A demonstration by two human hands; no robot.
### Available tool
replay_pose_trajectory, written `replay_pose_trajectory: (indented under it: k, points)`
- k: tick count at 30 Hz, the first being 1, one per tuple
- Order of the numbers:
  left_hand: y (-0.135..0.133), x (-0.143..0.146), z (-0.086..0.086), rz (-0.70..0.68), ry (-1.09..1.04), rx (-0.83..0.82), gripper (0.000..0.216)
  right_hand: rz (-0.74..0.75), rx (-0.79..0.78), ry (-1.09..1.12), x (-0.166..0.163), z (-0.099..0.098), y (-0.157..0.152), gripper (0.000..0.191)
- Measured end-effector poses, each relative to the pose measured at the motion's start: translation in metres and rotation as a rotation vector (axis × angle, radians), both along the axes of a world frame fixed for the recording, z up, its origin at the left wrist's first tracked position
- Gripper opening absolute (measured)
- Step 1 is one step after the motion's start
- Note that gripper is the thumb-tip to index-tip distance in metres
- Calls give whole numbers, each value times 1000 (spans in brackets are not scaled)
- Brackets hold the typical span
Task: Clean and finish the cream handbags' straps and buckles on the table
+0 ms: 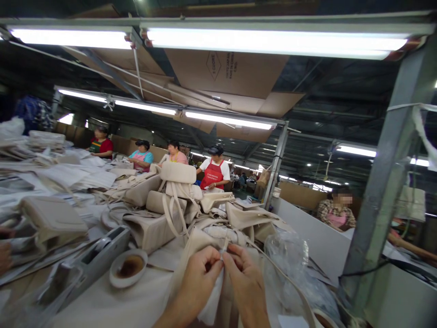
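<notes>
My left hand (198, 278) and my right hand (247, 280) meet at the bottom centre, thumbs and fingertips pinched together. Between them is a small whitish piece, at the lower end of a narrow beige strap (226, 244); its exact kind is too small to make out. Under my hands a white paper strip (212, 301) hangs down. Just beyond lies a beige handbag (196, 239), with crumpled clear wrapping (220, 233) on top. My fingers hide most of the piece they pinch.
A tape dispenser (97, 257) and a white bowl of brown liquid (128, 269) stand to the left. Beige handbags (155, 228) are heaped ahead. Clear plastic (287, 255) and a metal post (378, 182) are at right. Another person's hand (4, 257) shows at the left edge; co-workers sit beyond.
</notes>
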State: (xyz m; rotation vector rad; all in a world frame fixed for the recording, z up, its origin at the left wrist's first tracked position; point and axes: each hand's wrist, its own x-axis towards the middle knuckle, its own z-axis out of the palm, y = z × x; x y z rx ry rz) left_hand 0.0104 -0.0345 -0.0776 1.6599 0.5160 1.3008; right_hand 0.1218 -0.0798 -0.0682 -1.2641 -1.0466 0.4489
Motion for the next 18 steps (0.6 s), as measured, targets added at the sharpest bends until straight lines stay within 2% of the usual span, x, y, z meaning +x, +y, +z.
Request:
replay_pose_trajectory:
  k: [3,5,7,10,11,13,15,18]
  points:
    - [-1,3,0,-67,-114,-153,25,145,87,358,-3,1,4,43]
    - [-3,3,1,-155,-172,-316,28,153,152,517,-10,3,4,44]
    - [-6,3,3,-248,-179,-461,33,138,216,575,-19,5,4,40]
    - [-6,1,7,-277,-179,-598,39,142,275,497,-28,7,9,27]
    - [-5,2,8,-268,-174,-620,40,146,269,459,-28,6,10,27]
    - [-3,2,9,-239,-166,-627,41,135,225,375,-23,4,2,39]
    - [0,3,9,-208,-157,-614,40,56,155,212,-6,1,-23,41]
    - [4,4,8,-138,-145,-623,33,-230,-38,-233,51,-3,-87,24]
